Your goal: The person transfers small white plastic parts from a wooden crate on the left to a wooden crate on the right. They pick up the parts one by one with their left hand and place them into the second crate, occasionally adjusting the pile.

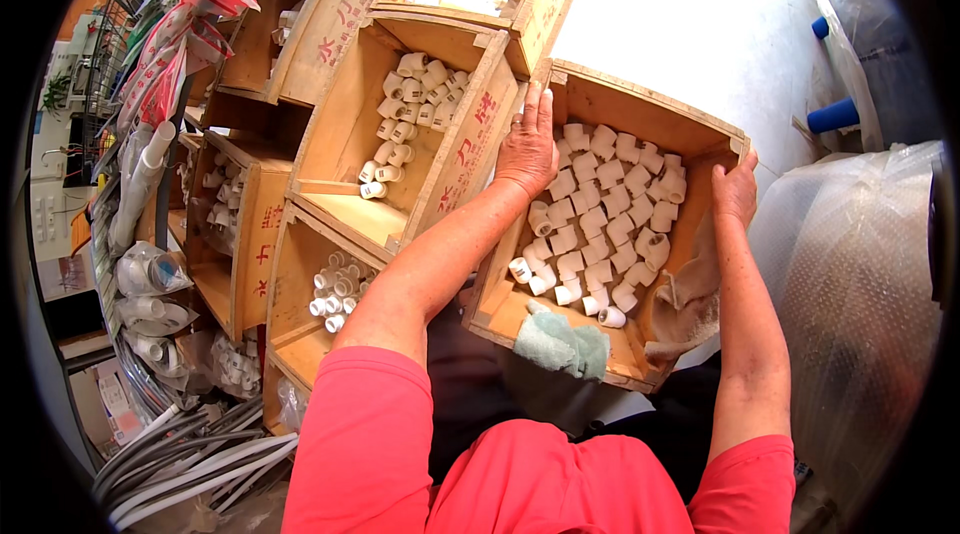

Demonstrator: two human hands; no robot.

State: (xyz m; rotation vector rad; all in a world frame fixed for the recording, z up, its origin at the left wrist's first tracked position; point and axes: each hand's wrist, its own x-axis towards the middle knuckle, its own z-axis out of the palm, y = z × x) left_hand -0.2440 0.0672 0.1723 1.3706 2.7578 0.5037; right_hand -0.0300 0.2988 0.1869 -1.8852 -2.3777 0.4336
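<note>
My left hand [527,144] grips the upper left side of a wooden box [635,92] held in front of me, and my right hand [734,190] is closed on its upper right corner. Inside lie rows of white plastic elbow fittings [600,214]. A pale green cloth [562,342] is draped at the box's near edge, and a beige cloth [685,309] lies in its near right corner. Another wooden box [465,164] with similar fittings [405,102] sits just left of my left hand.
More wooden boxes of white parts [251,264] are stacked at the left, beside bagged pipe pieces [150,274] and coiled hoses [200,474]. Large bubble-wrapped rolls [840,254] stand at the right, with blue tubes [832,116] behind them. A white floor [660,14] shows beyond the held box.
</note>
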